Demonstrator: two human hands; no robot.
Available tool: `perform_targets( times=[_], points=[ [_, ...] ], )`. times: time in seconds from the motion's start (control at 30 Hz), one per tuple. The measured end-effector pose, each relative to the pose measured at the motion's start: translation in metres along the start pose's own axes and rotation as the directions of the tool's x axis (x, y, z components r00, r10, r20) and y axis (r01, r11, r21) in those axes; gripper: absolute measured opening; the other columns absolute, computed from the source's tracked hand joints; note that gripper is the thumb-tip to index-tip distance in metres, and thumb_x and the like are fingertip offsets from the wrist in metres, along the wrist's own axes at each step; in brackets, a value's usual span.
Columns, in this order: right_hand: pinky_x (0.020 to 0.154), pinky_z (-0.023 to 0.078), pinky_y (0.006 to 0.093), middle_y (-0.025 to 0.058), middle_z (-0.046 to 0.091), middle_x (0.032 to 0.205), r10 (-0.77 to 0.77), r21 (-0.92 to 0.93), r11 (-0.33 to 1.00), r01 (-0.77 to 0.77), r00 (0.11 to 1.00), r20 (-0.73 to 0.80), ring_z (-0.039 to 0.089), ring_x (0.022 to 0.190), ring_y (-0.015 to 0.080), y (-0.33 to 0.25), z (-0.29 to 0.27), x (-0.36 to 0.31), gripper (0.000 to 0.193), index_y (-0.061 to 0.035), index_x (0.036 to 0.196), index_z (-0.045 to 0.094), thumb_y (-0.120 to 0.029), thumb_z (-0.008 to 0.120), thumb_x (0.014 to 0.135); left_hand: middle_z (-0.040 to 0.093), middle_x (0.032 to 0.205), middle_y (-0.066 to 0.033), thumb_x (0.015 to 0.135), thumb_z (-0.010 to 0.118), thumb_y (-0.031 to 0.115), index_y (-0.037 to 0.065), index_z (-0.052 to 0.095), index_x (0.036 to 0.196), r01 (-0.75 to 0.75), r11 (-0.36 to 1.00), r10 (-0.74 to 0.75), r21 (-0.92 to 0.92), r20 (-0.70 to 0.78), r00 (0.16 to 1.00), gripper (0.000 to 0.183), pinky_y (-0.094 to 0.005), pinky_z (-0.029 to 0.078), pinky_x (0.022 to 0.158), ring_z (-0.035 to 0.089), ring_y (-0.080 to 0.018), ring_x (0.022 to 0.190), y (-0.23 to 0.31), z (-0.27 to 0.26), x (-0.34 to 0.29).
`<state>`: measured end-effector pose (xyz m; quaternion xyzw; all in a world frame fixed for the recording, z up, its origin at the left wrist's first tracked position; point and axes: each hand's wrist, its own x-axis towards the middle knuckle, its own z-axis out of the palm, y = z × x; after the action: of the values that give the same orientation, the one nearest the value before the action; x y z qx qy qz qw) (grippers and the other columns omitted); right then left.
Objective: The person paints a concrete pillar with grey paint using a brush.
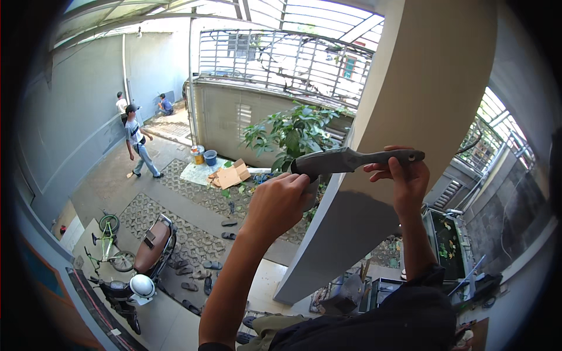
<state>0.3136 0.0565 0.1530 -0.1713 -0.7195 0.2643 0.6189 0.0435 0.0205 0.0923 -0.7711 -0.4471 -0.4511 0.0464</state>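
Observation:
A grey paintbrush (331, 162) lies nearly level before me, its dark bristles on the left and its handle, with a hole at the end, on the right. My left hand (278, 202) is closed at the bristle end, its fingertips pinching there. The handle rests in the fingers of my right hand (408, 182), which are curled about it. Just behind the brush rises a square pillar (433, 76), pale above, with a darker grey patch (357, 234) lower down.
Below left stand a motorcycle (155, 245) with a white helmet (142, 285) and a green bicycle (107, 240). Several shoes lie on the paving. One person (136, 140) walks; two more are by the far wall. Buckets (209, 157) and cardboard (232, 174) sit near a leafy bush (293, 131).

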Motion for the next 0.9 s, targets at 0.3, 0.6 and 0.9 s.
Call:
perform_targets(
  times=[0.3,0.6,0.9],
  points=[
    [0.070,0.067,0.0348,0.0241,0.077,0.104,-0.432,-0.216,0.901,0.375,0.815,-0.386,0.081,0.091,0.0342,-0.102,-0.070,0.132,0.030,0.0099,0.126,0.061,-0.016,0.060,0.111,0.073,0.096,-0.0166,0.089,0.078,0.016,0.005,0.065,0.100,0.035,0.999,-0.035,-0.017,-0.001,0.999,0.020,-0.0512,0.056,0.076,0.072,-0.0397,0.088,0.014,-0.020,0.015],
    [0.083,0.070,0.0395,0.0289,0.077,0.098,-0.719,-0.381,0.692,0.613,0.546,-0.430,0.081,0.086,0.0346,-0.200,-0.105,0.312,0.030,0.0186,0.113,0.058,-0.011,0.061,0.107,0.073,0.093,-0.0148,0.087,0.078,0.012,0.005,0.064,0.098,0.077,0.997,-0.077,-0.002,0.007,0.997,0.018,-0.0505,0.056,0.074,0.072,-0.0388,0.088,0.008,-0.024,-0.023],
    [0.071,0.062,0.0290,0.0077,0.083,0.087,-0.926,-0.824,0.334,0.457,0.321,-0.197,0.081,0.076,0.0200,-0.217,-0.148,0.339,0.031,0.0029,0.097,0.076,-0.025,0.066,0.105,0.072,0.090,-0.0138,0.085,0.078,0.010,0.005,0.065,0.095,0.111,0.993,-0.112,0.031,0.005,0.994,0.017,-0.0488,0.056,0.074,0.072,-0.0376,0.087,-0.005,-0.033,-0.055]
  ],
)
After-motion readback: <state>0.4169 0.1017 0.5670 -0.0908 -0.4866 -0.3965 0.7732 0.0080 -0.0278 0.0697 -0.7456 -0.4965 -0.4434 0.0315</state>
